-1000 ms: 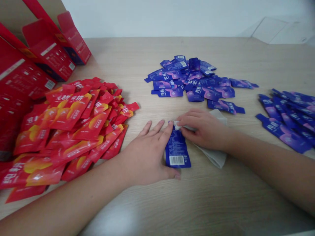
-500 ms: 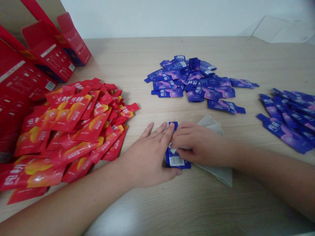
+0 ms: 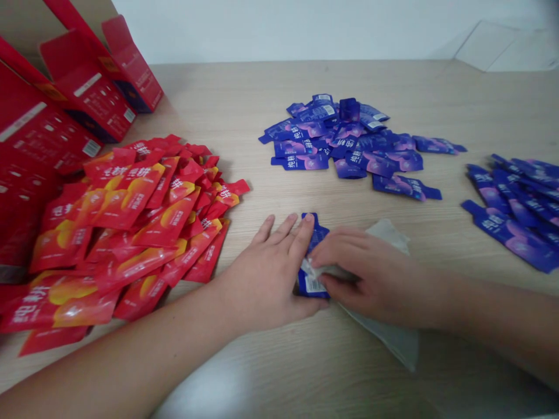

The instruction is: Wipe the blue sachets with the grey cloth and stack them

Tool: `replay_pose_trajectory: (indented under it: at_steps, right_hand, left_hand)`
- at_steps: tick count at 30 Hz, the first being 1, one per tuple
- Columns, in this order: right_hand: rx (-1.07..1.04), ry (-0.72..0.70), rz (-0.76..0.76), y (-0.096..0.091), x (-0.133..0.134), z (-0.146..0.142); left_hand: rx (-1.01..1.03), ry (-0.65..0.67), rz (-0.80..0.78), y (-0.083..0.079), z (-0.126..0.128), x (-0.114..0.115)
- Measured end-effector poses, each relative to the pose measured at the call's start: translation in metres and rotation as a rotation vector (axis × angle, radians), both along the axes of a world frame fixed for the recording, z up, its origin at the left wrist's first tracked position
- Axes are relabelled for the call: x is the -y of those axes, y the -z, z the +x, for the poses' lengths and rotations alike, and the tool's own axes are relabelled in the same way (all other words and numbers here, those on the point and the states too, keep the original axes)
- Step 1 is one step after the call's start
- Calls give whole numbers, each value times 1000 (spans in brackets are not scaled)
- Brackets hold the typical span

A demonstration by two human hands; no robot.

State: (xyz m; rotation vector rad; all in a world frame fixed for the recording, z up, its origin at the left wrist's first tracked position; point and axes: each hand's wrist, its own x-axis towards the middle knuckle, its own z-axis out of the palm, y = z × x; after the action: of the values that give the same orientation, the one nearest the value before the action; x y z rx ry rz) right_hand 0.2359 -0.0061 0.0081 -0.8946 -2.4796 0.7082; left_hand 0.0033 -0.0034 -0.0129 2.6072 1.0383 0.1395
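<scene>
A blue sachet (image 3: pixel 318 233) with a white barcode label lies back side up on the table between my hands. My left hand (image 3: pixel 266 267) rests with fingers spread along its left side, the index finger and thumb on its edge. My right hand (image 3: pixel 375 273) pinches a pale wipe or cloth (image 3: pixel 393 331), whose bunched tip presses on the sachet's face. The rest of the wipe trails out under and behind my right hand, which covers part of the sachet.
A heap of red sachets (image 3: pixel 140 203) lies on the left, before several red boxes (image 3: pixel 91 87) with raised flaps. Blue sachets (image 3: pixel 345 139) are piled at the back middle, and another blue group (image 3: pixel 515 221) lies at the right. A wall (image 3: pixel 305 29) stands behind the table.
My right hand has slid slightly right and toward me with the wipe, uncovering more of the sachet's upper part. My left hand stays on the sachet. The view has shifted a little.
</scene>
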Motion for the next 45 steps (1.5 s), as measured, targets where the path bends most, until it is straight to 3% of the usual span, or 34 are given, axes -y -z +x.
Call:
replay_pose_trajectory:
  at_steps: [3, 5, 9, 13, 18, 20, 24, 27, 31, 38, 42, 45]
  right_hand:
    - [50, -169, -105, -1, 3, -3]
    - [59, -174, -73, 2, -3, -2]
    - [166, -42, 92, 11, -27, 8]
    - [181, 92, 135, 18, -52, 20]
    - [31, 275, 119, 14, -42, 26]
    - [-30, 198, 44, 5, -27, 22]
    - [-6, -152, -108, -6, -5, 10]
    - [46, -238, -140, -4, -4, 4]
    - [99, -154, -41, 4, -21, 4]
    - [137, 162, 152, 19, -49, 22]
    - [51, 272, 128, 18, -45, 26]
    - [-22, 237, 39, 11, -34, 24]
  left_hand:
    - [22, 3, -3, 0, 1, 1]
    - [23, -2, -13, -1, 1, 1]
    - [17, -29, -30, -2, 2, 1]
    - [19, -18, -12, -1, 1, 2]
    - [11, -14, -6, -1, 1, 2]
    - [15, -15, -12, -2, 1, 2]
    - [27, 8, -32, -3, -1, 1]
    - [39, 20, -41, -4, -2, 1]
    - [43, 5, -46, -5, -2, 1]
    - [49, 23, 0, -2, -3, 2]
    - [46, 24, 20, -1, -2, 1]
    - [39, 25, 14, -1, -1, 0]
